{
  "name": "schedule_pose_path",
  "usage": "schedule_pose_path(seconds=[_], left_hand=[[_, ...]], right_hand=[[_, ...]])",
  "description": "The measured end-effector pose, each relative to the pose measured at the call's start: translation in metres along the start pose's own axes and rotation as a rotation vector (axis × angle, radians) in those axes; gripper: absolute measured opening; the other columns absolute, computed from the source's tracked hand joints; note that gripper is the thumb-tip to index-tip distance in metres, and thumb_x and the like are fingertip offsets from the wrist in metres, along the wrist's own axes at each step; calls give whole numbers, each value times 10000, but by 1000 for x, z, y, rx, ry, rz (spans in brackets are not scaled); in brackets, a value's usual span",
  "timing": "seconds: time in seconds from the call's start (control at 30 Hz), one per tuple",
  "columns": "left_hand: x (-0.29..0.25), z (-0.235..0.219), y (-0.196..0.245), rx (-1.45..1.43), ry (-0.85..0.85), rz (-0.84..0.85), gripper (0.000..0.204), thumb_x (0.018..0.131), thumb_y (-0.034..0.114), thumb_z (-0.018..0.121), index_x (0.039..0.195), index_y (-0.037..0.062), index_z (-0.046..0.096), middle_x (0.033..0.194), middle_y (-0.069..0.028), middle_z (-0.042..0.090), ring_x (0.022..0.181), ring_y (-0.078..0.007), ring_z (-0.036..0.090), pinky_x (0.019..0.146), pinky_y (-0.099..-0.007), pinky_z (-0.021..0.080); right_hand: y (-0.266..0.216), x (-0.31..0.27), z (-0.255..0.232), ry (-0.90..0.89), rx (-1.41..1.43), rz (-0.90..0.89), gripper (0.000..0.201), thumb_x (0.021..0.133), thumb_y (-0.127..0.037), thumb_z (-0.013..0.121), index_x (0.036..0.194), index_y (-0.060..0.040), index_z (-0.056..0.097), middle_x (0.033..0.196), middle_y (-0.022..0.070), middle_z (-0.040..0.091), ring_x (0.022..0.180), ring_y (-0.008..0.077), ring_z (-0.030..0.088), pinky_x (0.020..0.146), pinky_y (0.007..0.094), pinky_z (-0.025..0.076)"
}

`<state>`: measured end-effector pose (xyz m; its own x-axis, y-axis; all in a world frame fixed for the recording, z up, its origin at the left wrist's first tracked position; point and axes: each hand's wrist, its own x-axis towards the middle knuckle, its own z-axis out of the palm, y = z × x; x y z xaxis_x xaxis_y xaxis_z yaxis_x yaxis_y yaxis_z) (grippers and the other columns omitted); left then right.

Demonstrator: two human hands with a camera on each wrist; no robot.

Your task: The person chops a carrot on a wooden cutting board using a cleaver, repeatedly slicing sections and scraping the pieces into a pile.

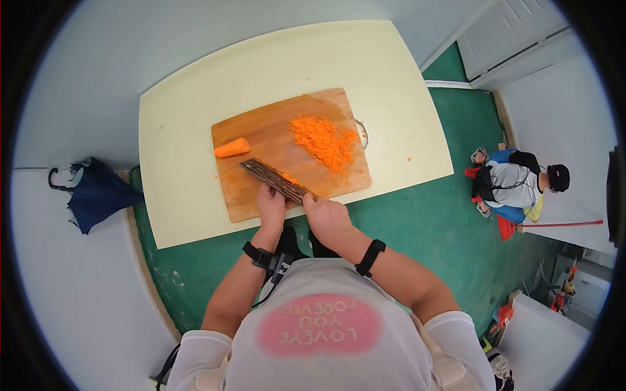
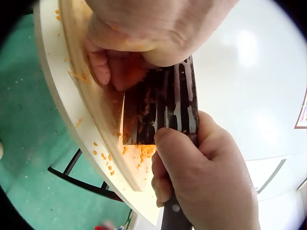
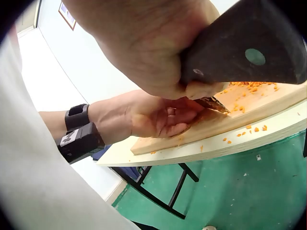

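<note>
A dark, ribbed cleaver (image 1: pixel 270 179) is tilted over the wooden cutting board (image 1: pixel 261 137). My right hand (image 1: pixel 328 218) grips its black handle (image 2: pixel 175 213), with the thumb (image 2: pixel 170 141) on the blade. My left hand (image 1: pixel 271 207) is at the blade's far end, fingers (image 3: pixel 175 129) curled in close to the board. A blurred orange patch shows between those fingers and the blade in the left wrist view; I cannot tell whether they hold a carrot piece. Orange bits cling to the blade. A carrot (image 1: pixel 232 148) lies at the board's left, and a heap of shredded carrot (image 1: pixel 323 143) at its right.
The board lies on a pale yellow table (image 1: pixel 195 85), with a metal handle (image 1: pixel 364 133) at its right end. Carrot crumbs (image 2: pixel 103 155) dot the table's near edge. A blue umbrella (image 1: pixel 98 192) leans at the left wall. A seated person (image 1: pixel 518 186) is off to the right.
</note>
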<state>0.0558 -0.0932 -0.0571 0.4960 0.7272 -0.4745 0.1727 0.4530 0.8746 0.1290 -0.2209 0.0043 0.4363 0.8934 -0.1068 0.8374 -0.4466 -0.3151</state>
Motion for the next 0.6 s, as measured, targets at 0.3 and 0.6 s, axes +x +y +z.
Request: schedule_pose_path(seconds=[0.3,0.6], left_hand=[[3,-8,8,111,-55,-107,87,988,145,515,1014,68,545,916,-49,678,760,-116,678,580,-206,516],[1,-5,9,153,-30,-118,146,985,195,546,971,55,582,911,-47,681,779,-121,684,605,-207,526]], right_hand=[[17,14,-16,-100,141,91,119,818,-103,561,906,-23,561,687,172,654,653,334,677,569,437,535],[13,13,-15,-50,155,84,94,837,-121,532,871,-35,552,666,184,639,620,358,653,555,471,513]])
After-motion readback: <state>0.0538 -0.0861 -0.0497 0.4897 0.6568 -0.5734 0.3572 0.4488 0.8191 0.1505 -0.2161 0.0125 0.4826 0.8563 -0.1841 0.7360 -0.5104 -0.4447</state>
